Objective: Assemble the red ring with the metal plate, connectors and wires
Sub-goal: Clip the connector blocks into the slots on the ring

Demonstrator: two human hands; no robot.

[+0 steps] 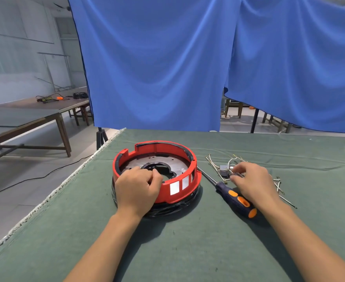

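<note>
A red ring (179,187) with white rectangles on its front wall sits on a black round base, on the green cloth. A dark metal plate (175,162) with a central opening lies inside it. My left hand (137,186) rests on the ring's near-left rim, fingers curled over the wall onto the plate. My right hand (251,180) reaches into a heap of thin wires (214,164) and a small grey connector (223,169) to the right of the ring, fingertips pinching a small dark part there.
A screwdriver (236,198) with a dark blue and orange handle lies between the ring and my right hand, tip toward the ring. The table (188,251) edge runs diagonally at the left. A blue curtain (167,68) hangs behind.
</note>
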